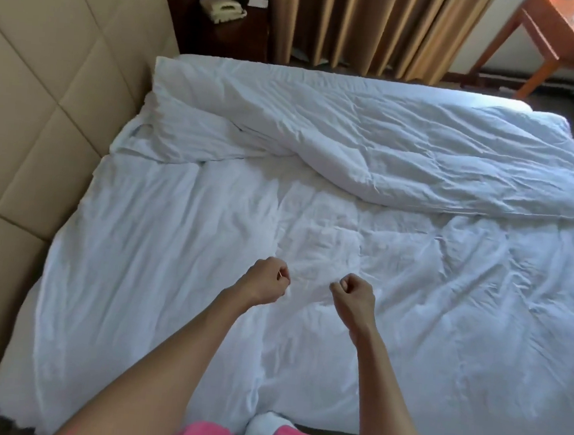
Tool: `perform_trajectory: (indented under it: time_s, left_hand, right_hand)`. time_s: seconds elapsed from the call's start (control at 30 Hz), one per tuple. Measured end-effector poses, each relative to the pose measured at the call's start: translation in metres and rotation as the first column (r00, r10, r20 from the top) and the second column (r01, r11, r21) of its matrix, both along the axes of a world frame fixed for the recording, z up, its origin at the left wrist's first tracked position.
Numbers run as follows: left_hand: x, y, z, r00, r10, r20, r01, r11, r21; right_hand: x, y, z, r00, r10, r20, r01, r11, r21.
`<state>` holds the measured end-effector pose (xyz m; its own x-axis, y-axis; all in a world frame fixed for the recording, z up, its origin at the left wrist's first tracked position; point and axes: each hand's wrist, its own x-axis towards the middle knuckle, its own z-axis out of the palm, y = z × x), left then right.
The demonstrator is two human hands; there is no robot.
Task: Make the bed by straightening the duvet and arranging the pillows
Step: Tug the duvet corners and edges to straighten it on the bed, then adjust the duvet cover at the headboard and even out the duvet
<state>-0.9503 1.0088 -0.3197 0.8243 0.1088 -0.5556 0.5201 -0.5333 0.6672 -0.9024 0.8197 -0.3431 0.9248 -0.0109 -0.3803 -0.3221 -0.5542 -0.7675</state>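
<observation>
One white duvet (313,219) covers the bed (514,103), its far half folded back into a rumpled ridge. Two hands hover over its middle: the left hand (264,281) and right hand (355,296) are both clenched; whether they pinch the fabric is unclear. One padded headboard (36,111), one telephone (223,9), one wooden worktop (547,35).

The wooden table (550,42) at 1 o'clock is cut by the top and right edges; fingertips of both curled hands are hidden.
</observation>
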Motion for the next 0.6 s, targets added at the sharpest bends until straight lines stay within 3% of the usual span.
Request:
perform_trajectory:
  time_s: [0.17, 0.3, 0.5, 0.6]
  left_hand:
    - [-0.024, 0.070, 0.004, 0.968, 0.240, -0.068, -0.232, 0.966, 0.111]
    - [-0.030, 0.109, 0.001, 0.947, 0.311, -0.086, -0.290, 0.937, 0.197]
    - [-0.006, 0.134, -0.035, 0.947, 0.304, -0.109, -0.284, 0.945, 0.163]
    - [0.001, 0.156, -0.056, 0.950, 0.288, -0.120, -0.265, 0.948, 0.177]
  right_hand:
    - [0.034, 0.081, -0.017, 0.983, 0.175, -0.062, -0.171, 0.983, 0.066]
    - [0.052, 0.143, -0.015, 0.923, 0.384, 0.005, -0.382, 0.918, 0.104]
    - [0.069, 0.175, -0.039, 0.813, 0.582, 0.004, -0.580, 0.811, -0.075]
    - [0.069, 0.186, -0.062, 0.730, 0.681, -0.059, -0.679, 0.710, -0.186]
